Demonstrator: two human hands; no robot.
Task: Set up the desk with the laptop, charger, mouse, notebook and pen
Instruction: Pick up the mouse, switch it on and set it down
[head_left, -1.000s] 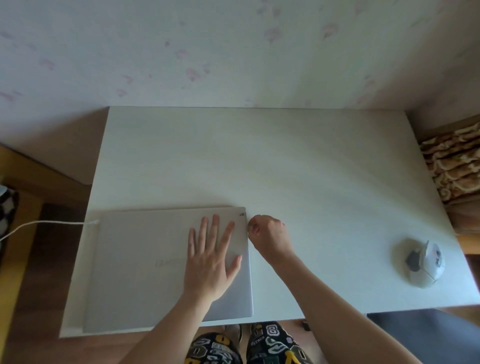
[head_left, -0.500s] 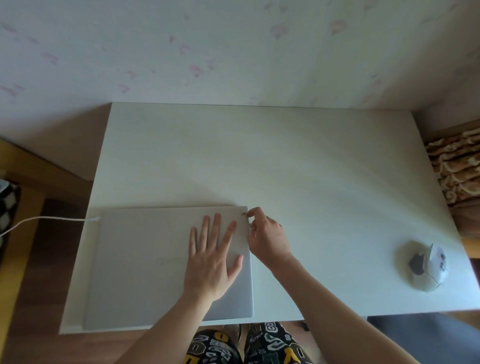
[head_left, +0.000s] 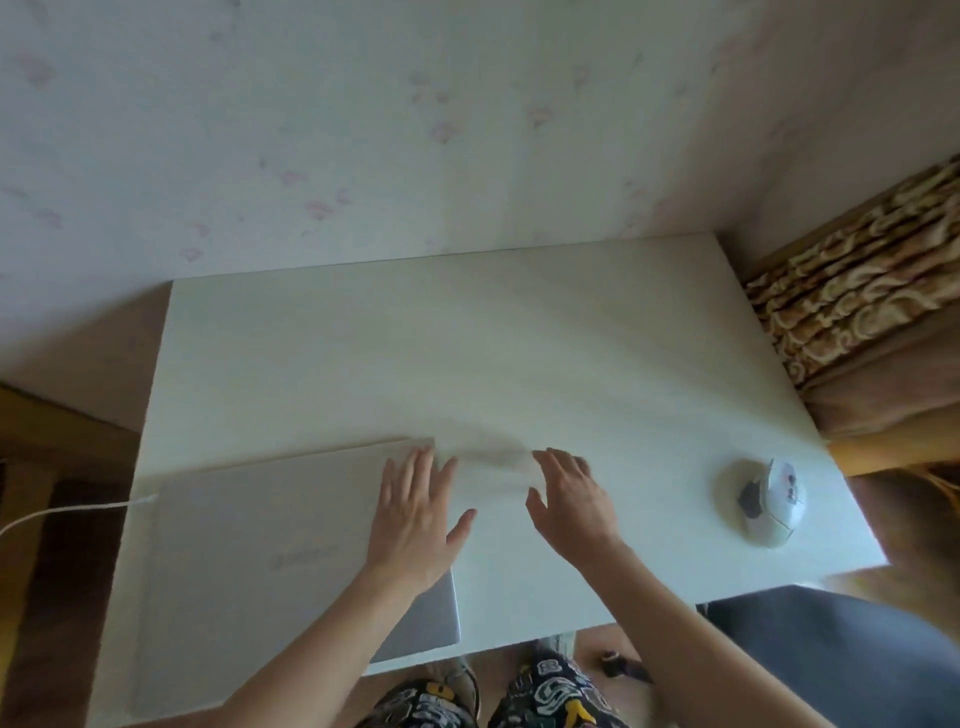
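A: Whereas our right hand (head_left: 569, 501) pinched the closed laptop (head_left: 291, 561) corner a moment ago, we now see it lifted off, fingers spread.

B: Left hand (head_left: 415, 525) rests flat; mouse (head_left: 774, 501) right, charger cable (head_left: 67, 512) plugged; notebook, pen remain.

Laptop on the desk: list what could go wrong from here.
The closed laptop lies at the desk's near left corner, close to both edges; a push from the left hand resting on it might slide it off. The white cable hangs off the left side and could snag.
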